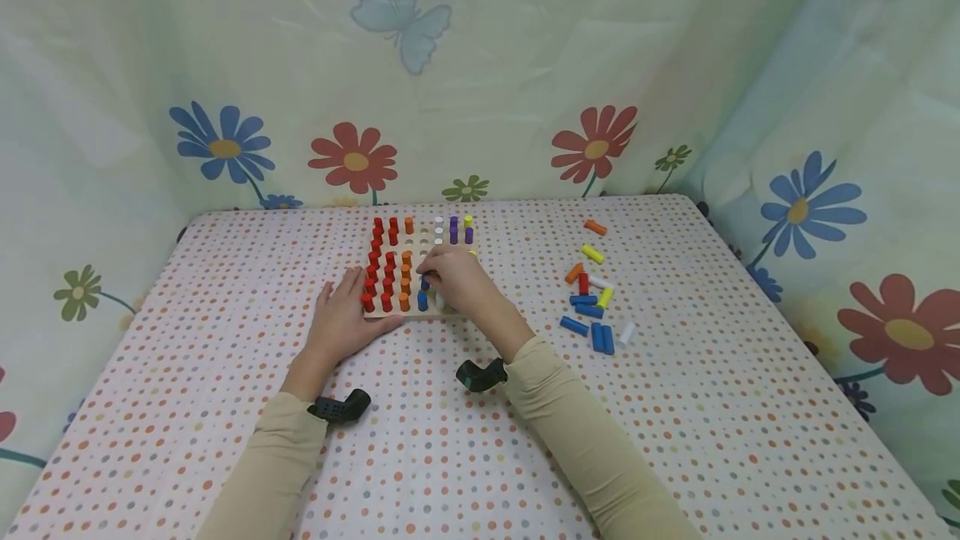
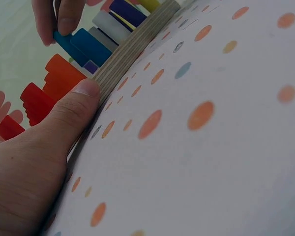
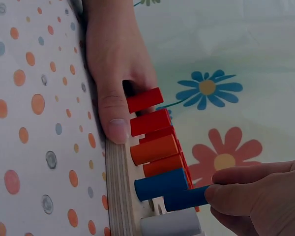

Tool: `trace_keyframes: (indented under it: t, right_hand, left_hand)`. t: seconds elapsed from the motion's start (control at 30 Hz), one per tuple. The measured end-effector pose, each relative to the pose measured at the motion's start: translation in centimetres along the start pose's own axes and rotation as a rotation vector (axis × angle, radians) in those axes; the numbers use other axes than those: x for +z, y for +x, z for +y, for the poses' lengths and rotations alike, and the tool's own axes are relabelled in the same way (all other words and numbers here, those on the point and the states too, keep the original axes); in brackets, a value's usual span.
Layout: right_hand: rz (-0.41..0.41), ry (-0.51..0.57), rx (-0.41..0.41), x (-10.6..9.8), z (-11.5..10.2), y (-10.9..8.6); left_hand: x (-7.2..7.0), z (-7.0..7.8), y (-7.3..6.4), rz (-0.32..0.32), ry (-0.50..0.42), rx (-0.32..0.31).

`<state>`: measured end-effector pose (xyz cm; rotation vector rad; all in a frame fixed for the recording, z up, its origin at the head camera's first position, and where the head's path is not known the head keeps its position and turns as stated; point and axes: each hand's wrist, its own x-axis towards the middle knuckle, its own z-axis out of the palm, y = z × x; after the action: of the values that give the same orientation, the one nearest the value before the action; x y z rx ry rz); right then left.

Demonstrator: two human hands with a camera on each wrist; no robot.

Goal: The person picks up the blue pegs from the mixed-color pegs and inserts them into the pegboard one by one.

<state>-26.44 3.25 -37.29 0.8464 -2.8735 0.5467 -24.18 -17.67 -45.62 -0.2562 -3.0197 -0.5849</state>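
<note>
A wooden pegboard (image 3: 119, 191) holds upright coloured pegs in columns: red pegs (image 1: 387, 302), orange pegs (image 1: 404, 302), and some blue, white, purple and yellow ones. My right hand (image 1: 463, 280) pinches a blue peg (image 3: 186, 199) between thumb and fingertips, just behind the front blue peg (image 3: 161, 184). The lower end of the pinched peg is close over the board, beside a white peg (image 3: 169, 223). At the board's front left corner, my left hand (image 1: 341, 325) rests with its thumb along the front edge and its fingers stretched along the left side.
Right of the board, loose pegs lie scattered on the dotted tablecloth (image 1: 712, 407): several blue pegs (image 1: 574, 326), yellow pegs (image 1: 592, 254), orange pegs (image 1: 596, 227), white pegs (image 1: 627, 333) and a red peg (image 1: 583, 283). A flowered curtain (image 1: 480, 107) surrounds the table's back and sides.
</note>
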Motion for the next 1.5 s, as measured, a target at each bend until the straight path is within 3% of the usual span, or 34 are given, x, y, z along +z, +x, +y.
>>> trace_keyframes:
  t: [0.3, 0.7, 1.0, 1.5]
  right_hand:
    - [-0.044, -0.054, -0.02, 0.8, -0.2, 0.2]
    - [-0.12, -0.066, 0.043, 1.6, -0.5, 0.3]
    - [-0.1, -0.117, -0.009, 1.7, -0.7, 0.1]
    - [-0.078, -0.121, -0.027, 2.0, -0.4, 0.3]
  left_hand:
    - [0.4, -0.2, 0.0, 0.016, -0.002, 0.005]
    - [0.4, -0.2, 0.0, 0.008, -0.002, -0.003]
    - [0.5, -0.2, -0.1, 0.025, -0.01, -0.002]
    - [0.5, -0.1, -0.2, 0.035, -0.011, -0.001]
